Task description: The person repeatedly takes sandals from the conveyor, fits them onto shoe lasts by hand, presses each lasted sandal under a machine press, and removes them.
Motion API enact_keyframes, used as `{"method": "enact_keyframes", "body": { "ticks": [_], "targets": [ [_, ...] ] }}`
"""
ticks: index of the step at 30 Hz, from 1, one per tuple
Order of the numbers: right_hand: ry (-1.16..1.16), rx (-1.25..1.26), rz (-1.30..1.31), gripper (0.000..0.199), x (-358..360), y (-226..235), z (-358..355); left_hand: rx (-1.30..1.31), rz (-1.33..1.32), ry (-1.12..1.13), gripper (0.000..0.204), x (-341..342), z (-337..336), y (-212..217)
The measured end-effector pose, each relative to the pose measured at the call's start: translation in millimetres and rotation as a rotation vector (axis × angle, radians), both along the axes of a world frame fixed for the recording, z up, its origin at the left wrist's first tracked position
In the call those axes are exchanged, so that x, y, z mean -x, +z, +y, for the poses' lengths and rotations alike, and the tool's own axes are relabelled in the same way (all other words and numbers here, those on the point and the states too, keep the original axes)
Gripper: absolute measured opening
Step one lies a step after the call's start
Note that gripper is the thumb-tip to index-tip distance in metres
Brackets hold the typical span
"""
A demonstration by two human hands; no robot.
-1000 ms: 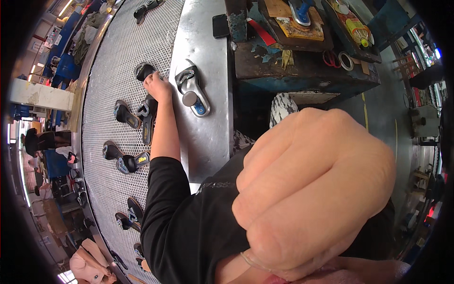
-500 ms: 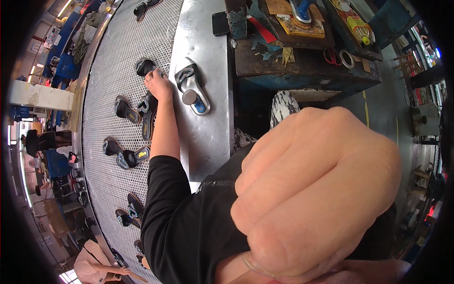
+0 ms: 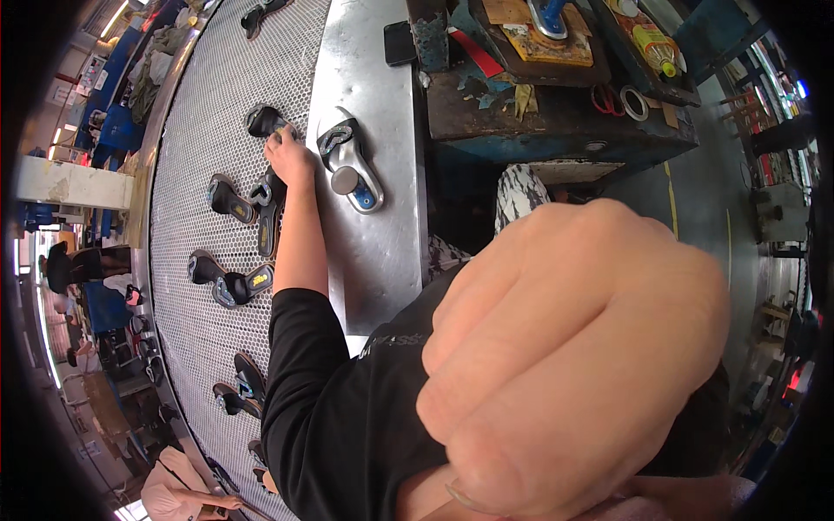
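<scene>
My left hand (image 3: 291, 161) reaches out over a perforated metal belt (image 3: 200, 104), its black sleeve (image 3: 313, 382) running back to me. Its fingertips lie against a black shoe sole (image 3: 263, 120); whether they grip it is hidden by the back of the hand. A second dark sole (image 3: 268, 217) sits just under the wrist. A silver shoe-shaped form with a blue end (image 3: 352, 165) rests on the steel table edge (image 3: 382, 252) right of that hand. My right hand (image 3: 573, 365) is a closed fist close to the camera, filling the lower right, with nothing visible in it.
Several more dark soles lie along the belt (image 3: 228, 198), (image 3: 230, 282), (image 3: 243, 391). A cluttered workbench (image 3: 556, 104) with a yellow bottle (image 3: 651, 39), scissors and a tape roll stands at the back. Another person's hand (image 3: 178, 495) shows at the lower left.
The soles on the belt have drifted slightly away from me. My left hand stays at the black sole, and my right fist has hardly moved.
</scene>
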State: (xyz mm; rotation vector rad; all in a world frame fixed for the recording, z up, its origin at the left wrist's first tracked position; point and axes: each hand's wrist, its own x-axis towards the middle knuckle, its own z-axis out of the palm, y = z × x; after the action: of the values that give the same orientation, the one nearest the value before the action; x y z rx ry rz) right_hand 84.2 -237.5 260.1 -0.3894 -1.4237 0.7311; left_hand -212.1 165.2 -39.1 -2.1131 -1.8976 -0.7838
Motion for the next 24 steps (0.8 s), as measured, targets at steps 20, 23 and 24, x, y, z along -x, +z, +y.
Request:
{"method": "enact_keyframes", "body": {
  "ticks": [20, 23, 24],
  "targets": [
    [-0.01, 0.046, -0.026, 0.016, 1, -3, -8, 0.144, -0.018, 0.062, 0.04, -1, 2, -3],
    [-0.006, 0.052, -0.034, 0.016, -5, -3, -9, 0.125, -0.025, 0.051, 0.04, -4, 1, -3],
    [-0.005, 0.054, -0.037, 0.016, -11, -3, -13, 0.141, -0.025, 0.071, 0.04, -5, 2, -3]
  ]
}}
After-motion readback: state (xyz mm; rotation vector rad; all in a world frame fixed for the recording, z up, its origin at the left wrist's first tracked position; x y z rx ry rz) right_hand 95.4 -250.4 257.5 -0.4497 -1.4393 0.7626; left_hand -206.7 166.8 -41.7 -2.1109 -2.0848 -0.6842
